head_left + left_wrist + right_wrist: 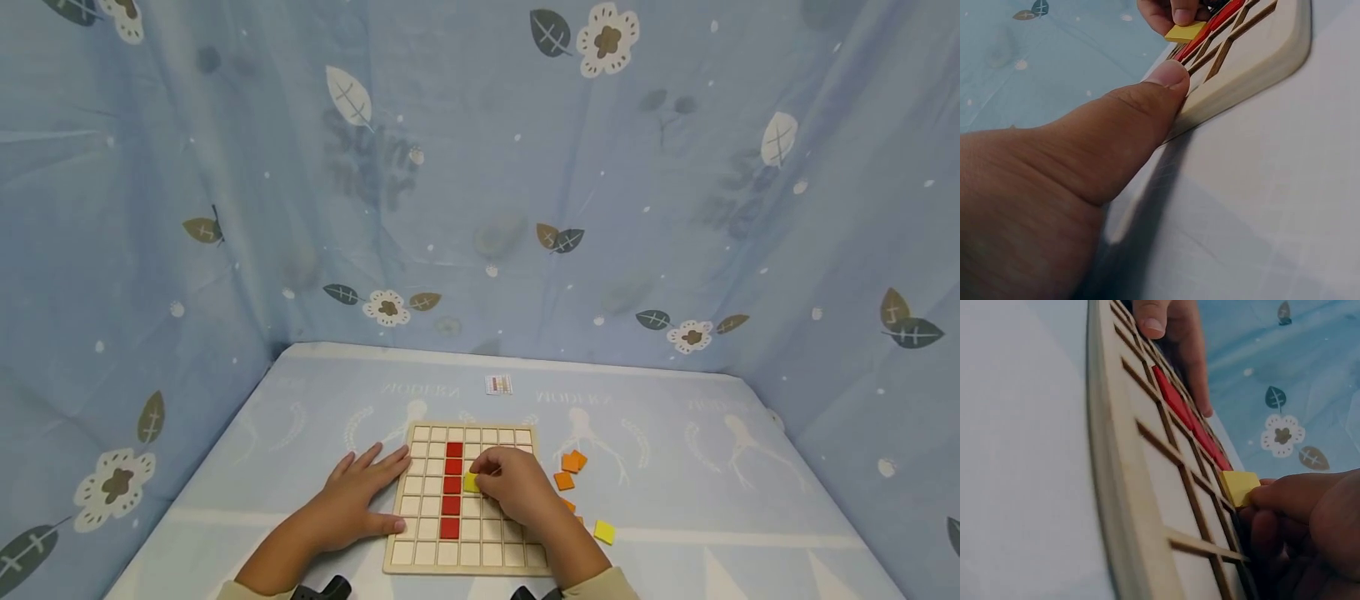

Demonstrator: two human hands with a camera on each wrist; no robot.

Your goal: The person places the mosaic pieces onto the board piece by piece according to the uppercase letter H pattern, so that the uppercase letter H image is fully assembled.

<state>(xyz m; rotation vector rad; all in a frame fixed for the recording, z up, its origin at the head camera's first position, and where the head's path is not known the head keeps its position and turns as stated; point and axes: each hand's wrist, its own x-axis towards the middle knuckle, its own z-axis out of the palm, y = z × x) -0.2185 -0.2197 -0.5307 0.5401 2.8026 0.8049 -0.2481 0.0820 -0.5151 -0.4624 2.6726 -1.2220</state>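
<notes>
A wooden grid board [468, 570] lies on the table, with a column of several red square tiles [450, 505] set in its cells. My right hand [517, 487] pinches a yellow square tile [471, 482] between thumb and fingers, just right of the red column. In the right wrist view that yellow tile [1239, 487] is tilted above the grid bars. My left hand [356, 500] lies spread at the board's left edge, its fingertips and thumb touching the rim. The left wrist view shows the thumb [1147, 103] against the board's side.
Several loose orange tiles [564, 481] and a yellow tile [604, 532] lie on the table right of the board, partly behind the right forearm. A small printed card [498, 384] lies beyond the board. Patterned blue cloth [480, 183] hangs around the table.
</notes>
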